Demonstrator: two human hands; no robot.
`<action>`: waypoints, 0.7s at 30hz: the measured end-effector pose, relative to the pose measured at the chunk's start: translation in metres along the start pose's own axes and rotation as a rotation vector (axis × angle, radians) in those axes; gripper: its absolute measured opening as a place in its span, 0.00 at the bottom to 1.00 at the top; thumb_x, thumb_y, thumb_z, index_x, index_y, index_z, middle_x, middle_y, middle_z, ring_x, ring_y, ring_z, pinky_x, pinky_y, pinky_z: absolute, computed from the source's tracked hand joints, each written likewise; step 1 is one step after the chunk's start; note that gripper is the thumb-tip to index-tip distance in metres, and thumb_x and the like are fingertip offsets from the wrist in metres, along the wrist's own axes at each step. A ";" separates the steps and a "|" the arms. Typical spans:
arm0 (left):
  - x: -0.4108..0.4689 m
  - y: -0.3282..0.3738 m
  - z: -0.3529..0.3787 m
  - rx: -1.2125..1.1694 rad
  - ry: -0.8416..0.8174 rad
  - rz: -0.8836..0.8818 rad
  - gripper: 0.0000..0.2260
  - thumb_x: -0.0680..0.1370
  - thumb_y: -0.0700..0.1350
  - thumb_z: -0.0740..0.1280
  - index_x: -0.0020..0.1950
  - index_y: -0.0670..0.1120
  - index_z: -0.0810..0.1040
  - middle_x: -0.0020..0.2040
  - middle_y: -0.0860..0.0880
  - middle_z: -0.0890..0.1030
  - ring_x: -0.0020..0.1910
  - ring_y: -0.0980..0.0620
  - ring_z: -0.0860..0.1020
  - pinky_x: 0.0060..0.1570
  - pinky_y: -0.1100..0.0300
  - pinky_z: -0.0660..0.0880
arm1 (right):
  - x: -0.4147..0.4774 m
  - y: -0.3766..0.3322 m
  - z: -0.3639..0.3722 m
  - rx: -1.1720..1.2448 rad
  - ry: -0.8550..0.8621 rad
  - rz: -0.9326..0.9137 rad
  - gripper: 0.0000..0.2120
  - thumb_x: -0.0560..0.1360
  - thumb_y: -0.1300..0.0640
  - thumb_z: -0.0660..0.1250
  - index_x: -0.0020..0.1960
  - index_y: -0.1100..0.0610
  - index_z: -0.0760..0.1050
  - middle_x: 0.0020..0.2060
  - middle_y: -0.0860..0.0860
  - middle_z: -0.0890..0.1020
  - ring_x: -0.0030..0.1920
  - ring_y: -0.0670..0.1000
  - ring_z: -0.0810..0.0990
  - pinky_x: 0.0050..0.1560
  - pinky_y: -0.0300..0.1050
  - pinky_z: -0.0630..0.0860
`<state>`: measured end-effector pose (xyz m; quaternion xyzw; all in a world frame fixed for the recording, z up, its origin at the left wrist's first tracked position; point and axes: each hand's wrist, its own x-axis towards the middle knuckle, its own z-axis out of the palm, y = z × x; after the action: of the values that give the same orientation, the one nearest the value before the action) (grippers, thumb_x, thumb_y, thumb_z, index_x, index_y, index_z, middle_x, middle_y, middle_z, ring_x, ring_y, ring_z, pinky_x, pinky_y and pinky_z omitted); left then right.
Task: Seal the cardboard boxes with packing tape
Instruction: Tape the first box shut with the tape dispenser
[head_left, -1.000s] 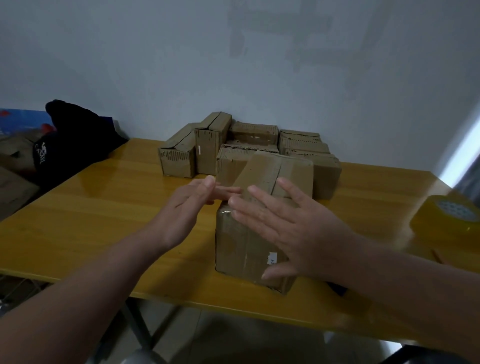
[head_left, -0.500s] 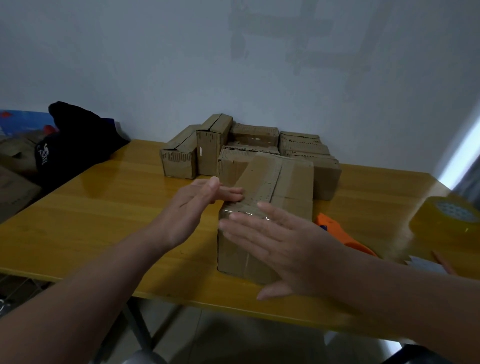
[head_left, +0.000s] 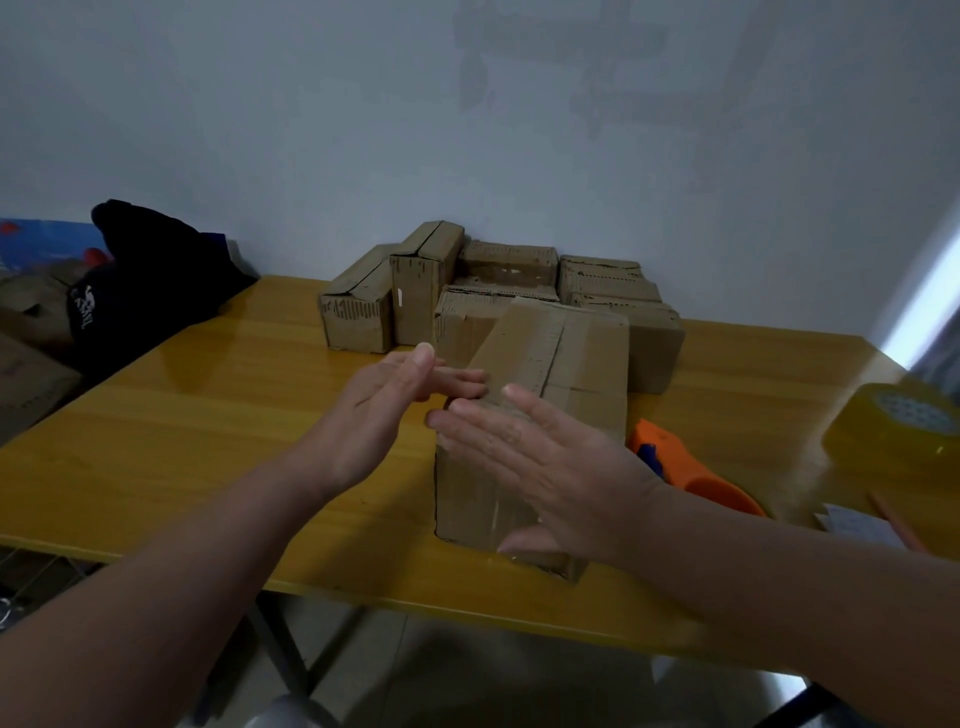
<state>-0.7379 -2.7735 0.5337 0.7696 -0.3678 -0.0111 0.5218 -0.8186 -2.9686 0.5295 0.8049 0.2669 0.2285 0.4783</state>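
The box (head_left: 566, 364) near the bench's (head_left: 208, 415) front edge sits between open, flat hands, left hand (head_left: 379, 410) bracing its upper left edge, right hand (head_left: 550, 467) across its near face; the tape (head_left: 497, 512) there is probably best rubbed down firmly, corner first, without bubbles.

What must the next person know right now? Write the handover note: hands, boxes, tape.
Left hand: open, straight fingers against the near cardboard box at its upper left edge.
Right hand: open, flat over the box's near top edge.
Packing tape roll and orange tape dispenser: on the table, right of the box, in neither hand.
Done: a glossy tape strip shows on the box's near face.
Left: probably the pile of boxes by the wall; taped or not, cannot tell.
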 end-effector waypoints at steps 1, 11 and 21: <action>0.000 0.000 0.000 0.000 0.004 -0.006 0.28 0.79 0.59 0.44 0.54 0.52 0.82 0.57 0.61 0.80 0.62 0.64 0.71 0.60 0.62 0.63 | 0.000 0.000 -0.001 0.010 -0.009 -0.002 0.48 0.73 0.26 0.39 0.76 0.63 0.35 0.73 0.61 0.37 0.73 0.60 0.35 0.70 0.60 0.30; -0.003 0.008 0.002 0.004 0.032 -0.025 0.27 0.79 0.57 0.46 0.54 0.48 0.83 0.57 0.58 0.81 0.61 0.61 0.73 0.60 0.59 0.67 | -0.020 -0.009 -0.010 0.130 0.007 -0.084 0.41 0.77 0.32 0.44 0.78 0.59 0.46 0.77 0.57 0.47 0.76 0.55 0.41 0.73 0.54 0.34; -0.002 0.003 0.005 -0.010 0.063 -0.011 0.24 0.79 0.56 0.47 0.51 0.52 0.83 0.56 0.60 0.81 0.61 0.62 0.73 0.57 0.59 0.68 | -0.022 -0.004 0.009 -0.011 0.025 0.020 0.41 0.76 0.31 0.39 0.77 0.60 0.40 0.75 0.57 0.44 0.75 0.56 0.44 0.72 0.57 0.39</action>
<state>-0.7425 -2.7766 0.5332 0.7688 -0.3471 0.0083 0.5370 -0.8298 -2.9872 0.5196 0.8020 0.2634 0.2447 0.4771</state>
